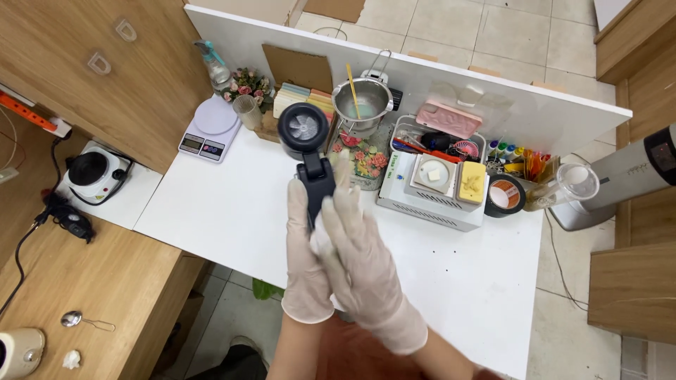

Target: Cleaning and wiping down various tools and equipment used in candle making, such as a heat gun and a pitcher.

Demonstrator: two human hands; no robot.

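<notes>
My left hand (304, 264), in a thin whitish glove, grips the handle of a black heat gun (308, 151) held upright over the white table (232, 211). The gun's round nozzle end with its fan faces up at the camera. My right hand (362, 264), also gloved, lies over the handle's lower part and presses a small white tissue (322, 241) against it. Both hands overlap at the handle.
Behind the gun stand a steel pitcher (360, 100) with a wooden stick, a white kitchen scale (210, 130), a flower-patterned dish (366, 163), a white box (435, 188) with moulds, tape roll (505, 195), markers, a clear cup (574, 183). A hot plate (95, 171) sits left.
</notes>
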